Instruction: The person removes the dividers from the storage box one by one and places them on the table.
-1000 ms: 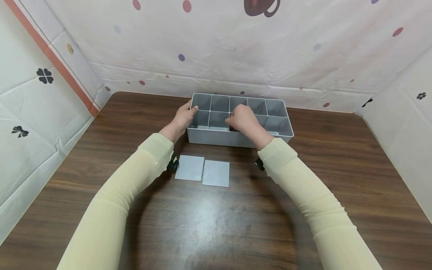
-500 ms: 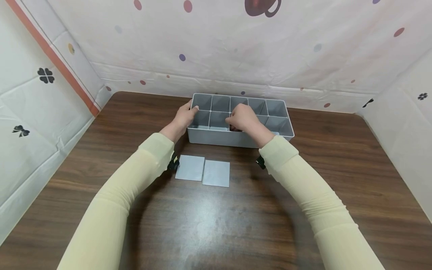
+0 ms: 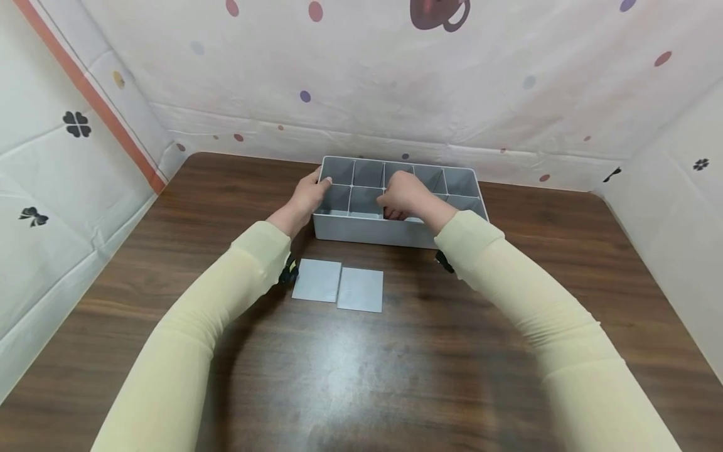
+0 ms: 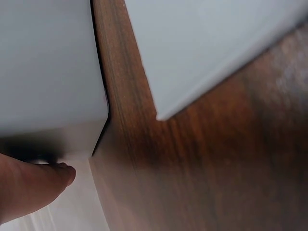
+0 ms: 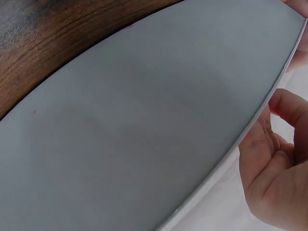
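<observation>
A long grey box (image 3: 373, 233) split into several compartments stands at the back of the table. My left hand (image 3: 307, 196) grips its left end, thumb over the rim and fingers on the outer side. My right hand (image 3: 405, 193) reaches down into the middle of the front row. Its thumb and curled fingers pinch a thin grey divider (image 3: 384, 188) there, the lower part of which they hide. In the right wrist view the right hand (image 5: 272, 168) shows beyond the box's front wall (image 5: 134, 125), fingertips hidden behind it. Close in front lie two flat grey square panels, the left panel (image 3: 317, 280) and the right panel (image 3: 360, 290).
The brown wooden table (image 3: 339, 389) stretches out on both sides and in front. A pale patterned cloth (image 3: 361, 75) hangs along its back and sides. Black wrist cameras, such as the left camera (image 3: 289, 271), sit under the sleeves.
My right forearm and elbow have swung a little right, and more of the right fingers shows inside the compartment. The left hand, box and panels keep their places.
</observation>
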The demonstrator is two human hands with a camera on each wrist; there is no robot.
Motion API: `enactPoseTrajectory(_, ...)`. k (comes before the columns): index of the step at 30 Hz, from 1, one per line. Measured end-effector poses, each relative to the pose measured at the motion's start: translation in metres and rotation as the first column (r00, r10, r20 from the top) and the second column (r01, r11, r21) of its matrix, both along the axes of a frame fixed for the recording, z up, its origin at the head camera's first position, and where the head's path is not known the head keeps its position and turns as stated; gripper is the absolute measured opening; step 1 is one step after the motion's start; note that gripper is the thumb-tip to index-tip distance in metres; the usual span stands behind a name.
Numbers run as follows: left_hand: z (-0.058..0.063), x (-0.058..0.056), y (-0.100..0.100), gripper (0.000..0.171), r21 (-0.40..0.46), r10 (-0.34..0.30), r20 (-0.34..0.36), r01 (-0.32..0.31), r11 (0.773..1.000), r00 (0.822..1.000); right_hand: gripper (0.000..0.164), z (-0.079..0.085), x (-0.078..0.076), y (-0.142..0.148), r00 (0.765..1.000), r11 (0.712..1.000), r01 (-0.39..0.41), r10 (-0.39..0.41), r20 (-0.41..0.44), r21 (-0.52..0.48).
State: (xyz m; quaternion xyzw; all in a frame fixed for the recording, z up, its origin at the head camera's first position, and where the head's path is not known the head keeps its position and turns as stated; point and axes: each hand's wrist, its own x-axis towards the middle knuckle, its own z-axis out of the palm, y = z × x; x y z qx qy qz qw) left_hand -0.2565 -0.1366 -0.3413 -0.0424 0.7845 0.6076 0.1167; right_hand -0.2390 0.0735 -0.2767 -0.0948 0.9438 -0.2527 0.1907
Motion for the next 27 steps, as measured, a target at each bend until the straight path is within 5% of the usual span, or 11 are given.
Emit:
enactPoseTrajectory(10,-0.001,-0.0013,0.001,0.058,-0.016,-0.004,0.016,0.004,1.0,1.0,0.039,0.005,-0.0025,-0.0043,0.999,0.997,-0.02,0.017,0.039,0.078)
enactPoseTrajectory(27,0.001,-0.001,0.0017,0.058,-0.029,0.0,0.003,0.0,1.0,1.0,0.036,0.0085,-0.0023,-0.0042,0.999,0.997,-0.026,0.024,0.027,0.07)
